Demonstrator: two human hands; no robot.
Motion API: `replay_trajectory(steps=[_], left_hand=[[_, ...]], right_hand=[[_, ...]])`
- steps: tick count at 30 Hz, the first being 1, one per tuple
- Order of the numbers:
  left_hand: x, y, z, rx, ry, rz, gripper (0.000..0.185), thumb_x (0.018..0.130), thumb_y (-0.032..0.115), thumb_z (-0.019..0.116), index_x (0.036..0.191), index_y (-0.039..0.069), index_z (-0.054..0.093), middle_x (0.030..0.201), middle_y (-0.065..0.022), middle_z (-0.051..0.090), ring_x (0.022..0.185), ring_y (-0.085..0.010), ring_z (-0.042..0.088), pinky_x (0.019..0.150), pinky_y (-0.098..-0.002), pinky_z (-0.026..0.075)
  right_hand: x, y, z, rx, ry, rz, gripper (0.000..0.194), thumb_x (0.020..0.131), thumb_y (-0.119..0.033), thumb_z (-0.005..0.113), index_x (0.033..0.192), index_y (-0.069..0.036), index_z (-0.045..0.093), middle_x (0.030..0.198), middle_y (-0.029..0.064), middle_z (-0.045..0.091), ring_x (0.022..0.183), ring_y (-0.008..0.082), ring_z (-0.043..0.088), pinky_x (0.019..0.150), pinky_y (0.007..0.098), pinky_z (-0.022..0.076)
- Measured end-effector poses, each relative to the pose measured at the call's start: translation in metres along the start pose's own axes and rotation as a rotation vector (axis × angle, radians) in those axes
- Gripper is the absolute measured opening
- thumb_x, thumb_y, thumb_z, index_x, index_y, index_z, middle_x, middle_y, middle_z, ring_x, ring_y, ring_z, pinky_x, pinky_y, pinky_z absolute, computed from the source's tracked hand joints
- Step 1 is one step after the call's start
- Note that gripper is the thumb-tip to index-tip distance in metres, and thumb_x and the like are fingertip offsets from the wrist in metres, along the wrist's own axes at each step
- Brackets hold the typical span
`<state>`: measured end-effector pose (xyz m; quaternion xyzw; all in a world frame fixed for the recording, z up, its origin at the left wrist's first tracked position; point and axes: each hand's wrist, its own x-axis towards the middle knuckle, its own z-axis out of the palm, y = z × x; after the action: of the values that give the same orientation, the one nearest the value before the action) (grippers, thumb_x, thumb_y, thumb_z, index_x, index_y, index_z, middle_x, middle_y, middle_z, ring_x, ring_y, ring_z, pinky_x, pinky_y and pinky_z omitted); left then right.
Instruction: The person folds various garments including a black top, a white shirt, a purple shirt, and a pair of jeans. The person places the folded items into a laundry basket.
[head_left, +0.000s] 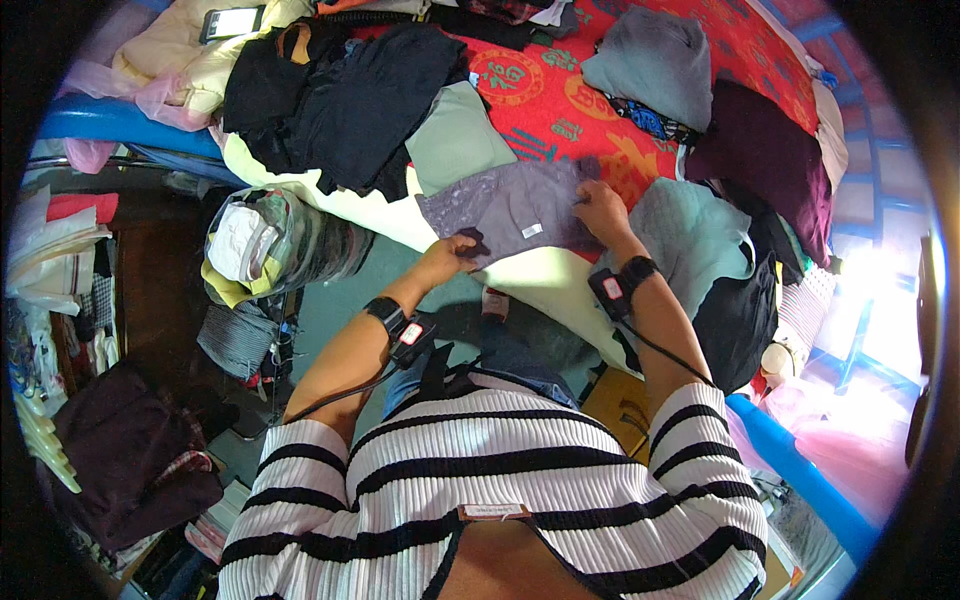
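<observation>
A purplish-grey garment (510, 202) with a lace-like patterned end and a small white tag lies spread at the bed's near edge. My left hand (452, 255) pinches its near left corner. My right hand (601, 214) grips its right end. Beyond it lies a folded pale green cloth (459, 139), partly covered by the garment. Black clothing (360, 97) is heaped to the left of that cloth. Close by my right forearm rests a light grey-blue garment (686, 232).
A red patterned blanket (570, 97) covers the bed. On it sit a folded grey garment (652, 64) and a dark purple garment (765, 150). A phone (231, 24) lies at the back left. A bag stuffed with clothes (300, 232) stands left of the bed's edge.
</observation>
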<state>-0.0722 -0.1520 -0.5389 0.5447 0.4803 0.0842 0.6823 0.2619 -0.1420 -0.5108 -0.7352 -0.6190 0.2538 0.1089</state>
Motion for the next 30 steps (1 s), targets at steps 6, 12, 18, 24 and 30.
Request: replay_trajectory(steps=[6, 12, 18, 24, 30], left_hand=[[-0.003, 0.028, 0.019, -0.151, -0.024, -0.233, 0.049, 0.078, 0.020, 0.068, 0.123, 0.012, 0.053, 0.118, -0.0041, 0.057, 0.103, -0.0185, 0.054, 0.080, -0.0323, 0.044], [-0.006, 0.021, 0.030, -0.218, -0.044, -0.283, 0.053, 0.079, 0.023, 0.067, 0.127, 0.012, 0.049, 0.122, -0.0047, 0.054, 0.104, -0.0184, 0.052, 0.076, -0.0334, 0.042], [0.007, 0.026, 0.045, -0.366, 0.174, 0.010, 0.093, 0.064, 0.009, 0.078, 0.136, -0.011, 0.024, 0.122, -0.0191, 0.051, 0.109, -0.0246, 0.052, 0.093, -0.0320, 0.041], [-0.001, 0.041, 0.053, -0.446, 0.069, 0.124, 0.078, 0.060, 0.005, 0.079, 0.128, -0.002, 0.042, 0.110, -0.0108, 0.059, 0.100, -0.0163, 0.055, 0.090, -0.0286, 0.043], [-0.060, 0.048, 0.036, -0.719, 0.119, 0.019, 0.045, 0.075, 0.004, 0.065, 0.119, 0.002, 0.056, 0.105, -0.0049, 0.063, 0.096, -0.0163, 0.057, 0.089, -0.0295, 0.043]], right_hand=[[0.054, -0.049, 0.027, -0.097, 0.042, -0.319, 0.044, 0.067, -0.013, 0.060, 0.110, -0.004, 0.057, 0.112, 0.0176, 0.058, 0.108, 0.0324, 0.054, 0.090, 0.0384, 0.0444], [0.071, -0.064, 0.031, -0.451, -0.351, -0.315, 0.040, 0.064, -0.014, 0.062, 0.103, -0.004, 0.061, 0.091, 0.0180, 0.065, 0.089, 0.0358, 0.062, 0.084, 0.0405, 0.0466], [0.054, -0.061, 0.014, 0.182, -0.801, -0.157, 0.038, 0.055, -0.018, 0.075, 0.086, 0.001, 0.066, 0.077, 0.0192, 0.066, 0.071, 0.0223, 0.065, 0.062, 0.0357, 0.0493], [0.010, -0.097, 0.011, 0.606, -1.152, -0.392, 0.027, 0.068, -0.008, 0.067, 0.094, 0.000, 0.062, 0.081, -0.0007, 0.061, 0.075, 0.0105, 0.055, 0.070, 0.0266, 0.0455], [-0.005, -0.151, 0.001, 0.781, -1.219, -0.412, 0.043, 0.063, 0.003, 0.067, 0.104, -0.002, 0.056, 0.092, -0.0008, 0.060, 0.083, 0.0099, 0.054, 0.076, 0.0265, 0.0455]])
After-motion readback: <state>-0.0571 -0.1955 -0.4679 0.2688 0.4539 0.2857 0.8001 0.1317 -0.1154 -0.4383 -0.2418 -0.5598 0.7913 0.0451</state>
